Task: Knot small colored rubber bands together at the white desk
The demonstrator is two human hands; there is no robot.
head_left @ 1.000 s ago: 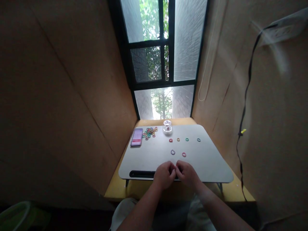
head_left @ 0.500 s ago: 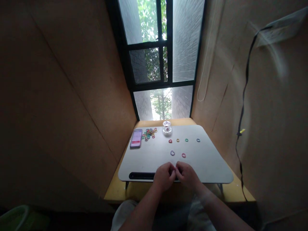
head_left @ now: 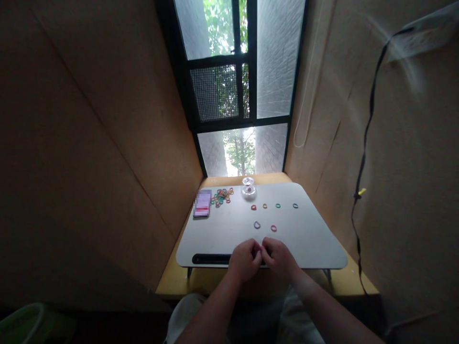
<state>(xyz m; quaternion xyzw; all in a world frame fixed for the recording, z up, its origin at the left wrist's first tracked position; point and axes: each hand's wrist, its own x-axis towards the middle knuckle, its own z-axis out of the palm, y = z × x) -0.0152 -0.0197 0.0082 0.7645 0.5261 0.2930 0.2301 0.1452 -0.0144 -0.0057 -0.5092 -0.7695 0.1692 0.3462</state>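
Note:
My left hand (head_left: pixel 245 259) and my right hand (head_left: pixel 277 256) meet at the front edge of the white lap table (head_left: pixel 215 239). Fingers of both are closed in a pinch, fingertips touching. A tiny pinkish bit shows between them, too small to name. Just beyond lie a purple band (head_left: pixel 257 225), bent at one side, and a pink band (head_left: pixel 274 228). Farther back is a row of small bands: red (head_left: pixel 254 207), yellow (head_left: pixel 265 206), green (head_left: pixel 278 205) and dark blue (head_left: pixel 295 206).
A pile of coloured bands (head_left: pixel 223 196) lies at the back left beside a phone (head_left: pixel 202 203) with a blurred screen. Behind the row stands a clear round container (head_left: pixel 248 191). A black slot (head_left: pixel 211 259) runs along the front edge. A cable (head_left: pixel 366 129) hangs at right.
The view has tilted slightly, so the table sits a little higher. Both hands stay pinched together in the same place, and the bands lie as before.

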